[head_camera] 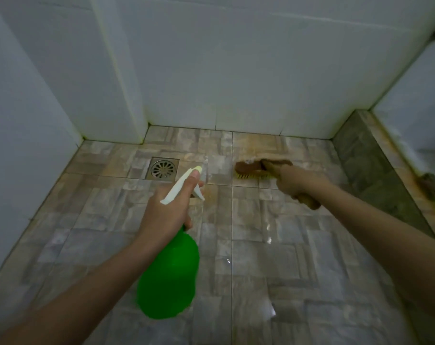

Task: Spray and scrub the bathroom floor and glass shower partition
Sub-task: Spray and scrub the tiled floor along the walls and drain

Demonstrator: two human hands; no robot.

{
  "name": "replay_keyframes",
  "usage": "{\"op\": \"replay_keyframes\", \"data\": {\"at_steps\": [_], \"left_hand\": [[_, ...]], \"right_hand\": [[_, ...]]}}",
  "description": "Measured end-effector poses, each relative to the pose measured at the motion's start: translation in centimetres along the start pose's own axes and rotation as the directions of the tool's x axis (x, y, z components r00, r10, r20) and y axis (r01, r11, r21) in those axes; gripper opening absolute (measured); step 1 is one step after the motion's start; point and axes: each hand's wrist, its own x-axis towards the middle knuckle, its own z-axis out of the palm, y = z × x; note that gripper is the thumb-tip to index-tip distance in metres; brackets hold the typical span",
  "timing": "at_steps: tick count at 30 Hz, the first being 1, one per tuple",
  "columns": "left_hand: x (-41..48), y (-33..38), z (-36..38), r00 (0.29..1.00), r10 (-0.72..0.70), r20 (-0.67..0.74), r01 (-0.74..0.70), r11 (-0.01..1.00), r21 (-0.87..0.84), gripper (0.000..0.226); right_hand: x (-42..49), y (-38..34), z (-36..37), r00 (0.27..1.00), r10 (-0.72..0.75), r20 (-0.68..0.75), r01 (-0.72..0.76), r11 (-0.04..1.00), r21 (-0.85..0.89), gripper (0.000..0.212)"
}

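My left hand (168, 207) grips the neck of a green spray bottle (169, 277) with a white trigger head, held above the wet grey tiled floor (261, 257) with its nozzle pointing toward the far wall. My right hand (296, 181) grips the wooden handle of a brown scrub brush (251, 168). Its yellow bristles press on a floor tile near the back wall, where a little white foam shows. The glass shower partition is not clearly visible.
A square metal floor drain (163, 168) sits left of the brush. White tiled walls (236, 70) close the back and left. A raised stone curb (375, 175) with a rusty hinge bracket (431, 185) runs along the right.
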Motion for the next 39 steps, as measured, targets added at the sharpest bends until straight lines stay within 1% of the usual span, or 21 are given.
{"op": "replay_keyframes", "data": {"at_steps": [2,5,6,8,10,12,16,18,19,21,22,23,26,28,30,31,32,34,36,37,39], "left_hand": [[0.2,-0.7,-0.1,1.0,0.007,-0.027,-0.007,1.0,-0.019,0.028],[0.3,-0.9,-0.3,0.998,-0.011,-0.062,0.006,0.998,-0.066,0.031],[0.4,-0.8,-0.4,0.997,-0.018,-0.071,0.012,0.997,-0.077,0.033],[0.6,-0.8,-0.3,0.996,-0.009,-0.085,0.002,0.997,-0.078,0.039],[1.0,-1.0,-0.1,0.996,0.004,-0.085,-0.01,0.998,-0.067,0.035],[1.6,-1.2,0.0,0.996,0.013,-0.088,-0.017,0.999,-0.046,0.032],[2.2,-1.2,0.1,0.992,0.014,-0.125,-0.022,0.998,-0.062,0.039],[2.4,-0.9,0.1,0.99,0.01,-0.138,-0.018,0.998,-0.06,0.036],[2.4,-0.9,0.0,0.989,0.011,-0.147,-0.021,0.998,-0.065,0.034],[2.6,-1.0,-0.1,0.987,0.012,-0.16,-0.021,0.998,-0.06,0.035],[2.5,-1.2,-0.2,0.987,0.014,-0.159,-0.023,0.998,-0.054,0.037],[2.4,-1.4,-0.3,0.987,0.018,-0.159,-0.027,0.998,-0.057,0.042],[2.3,-1.8,-0.6,0.988,0.013,-0.151,-0.019,0.999,-0.045,0.059],[2.1,-2.0,-0.6,0.989,0.013,-0.148,-0.02,0.999,-0.046,0.062],[2.0,-2.3,-0.6,0.99,0.008,-0.141,-0.015,0.998,-0.053,0.053],[1.8,-2.4,-0.6,0.991,0.004,-0.137,-0.011,0.998,-0.055,0.048],[1.6,-2.4,-0.7,0.991,0.003,-0.136,-0.011,0.998,-0.06,0.046],[1.4,-2.5,-0.8,0.991,0.01,-0.132,-0.018,0.998,-0.058,0.044],[1.2,-2.5,-0.9,0.991,0.017,-0.134,-0.025,0.998,-0.053,0.04],[1.0,-2.4,-1.1,0.99,0.022,-0.139,-0.03,0.998,-0.057,0.038],[0.8,-2.4,-1.3,0.989,0.029,-0.145,-0.039,0.997,-0.067,0.036]], "right_hand": [[-0.5,1.0,0.6,0.999,0.035,-0.014,-0.035,0.999,0.041,0.041],[3.0,2.2,-0.7,0.986,0.119,-0.113,-0.113,0.992,0.061,0.056],[4.3,1.9,-1.6,0.978,0.153,-0.139,-0.147,0.988,0.053,0.056],[6.7,1.0,-3.1,0.972,0.175,-0.156,-0.166,0.984,0.064,0.046],[8.2,-0.8,-4.0,0.978,0.127,-0.168,-0.124,0.992,0.031,0.036],[8.6,-2.4,-3.6,0.981,0.084,-0.177,-0.083,0.996,0.015,0.036],[8.8,-3.7,-0.3,0.98,0.052,-0.193,-0.049,0.999,0.02,0.055],[9.9,-3.2,-0.4,0.973,0.039,-0.228,-0.022,0.997,0.08,0.068],[10.1,-3.1,-0.8,0.968,0.039,-0.248,-0.018,0.996,0.083,0.069],[10.1,-3.5,-1.1,0.972,0.011,-0.236,0.016,0.993,0.114,0.049],[9.8,-3.8,-0.7,0.975,-0.006,-0.221,0.035,0.991,0.128,0.043],[9.3,-4.5,-0.1,0.978,-0.008,-0.208,0.034,0.992,0.12,0.044],[9.3,-5.6,0.8,0.976,-0.016,-0.215,0.038,0.994,0.1,0.067],[9.8,-5.8,-0.4,0.967,-0.03,-0.253,0.061,0.991,0.117,0.066],[9.4,-6.6,-1.0,0.974,-0.056,-0.222,0.067,0.997,0.043,0.045],[8.8,-7.0,-0.7,0.974,-0.074,-0.213,0.079,0.997,0.016,0.041],[8.4,-7.4,0.1,0.974,-0.085,-0.209,0.091,0.996,0.015,0.044],[8.0,-7.8,1.6,0.978,-0.112,-0.178,0.115,0.993,0.003,0.063],[8.7,-7.2,0.9,0.979,-0.106,-0.175,0.12,0.99,0.072,0.08],[9.1,-7.0,0.0,0.974,-0.099,-0.206,0.121,0.988,0.095,0.08],[9.4,-6.8,-1.5,0.974,-0.066,-0.217,0.084,0.994,0.076,0.064]]}}
